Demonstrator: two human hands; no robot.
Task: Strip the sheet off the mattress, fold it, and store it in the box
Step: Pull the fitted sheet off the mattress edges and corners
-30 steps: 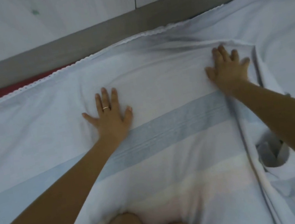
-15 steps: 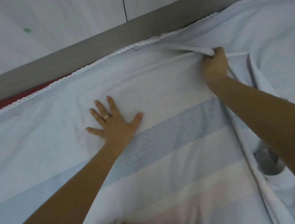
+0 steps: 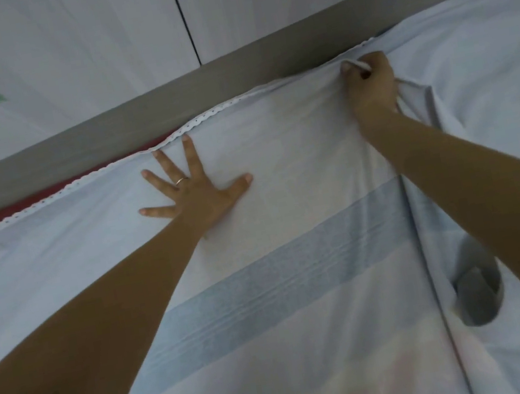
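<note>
A pale blue sheet (image 3: pixel 303 293) with a darker blue stripe and a white scalloped trim covers nearly the whole view. One layer of it lies folded over another, its fold edge running down the right side. My left hand (image 3: pixel 197 192) presses flat on the sheet with fingers spread, a ring on one finger, fingertips near the trim. My right hand (image 3: pixel 370 83) grips the top corner of the folded layer at the far edge, fingers curled round the cloth. The box is not in view.
A grey skirting strip (image 3: pixel 134 125) and a white wall (image 3: pixel 53 59) rise just beyond the sheet's far edge. A red surface (image 3: pixel 10 209) shows under the trim at the left. Bunched cloth (image 3: pixel 477 294) forms a pocket at the lower right.
My right hand went from lying flat to gripping the corner and carried it toward the far trim. My left hand slid forward, fingers spreading wider. The camera moved closer.
</note>
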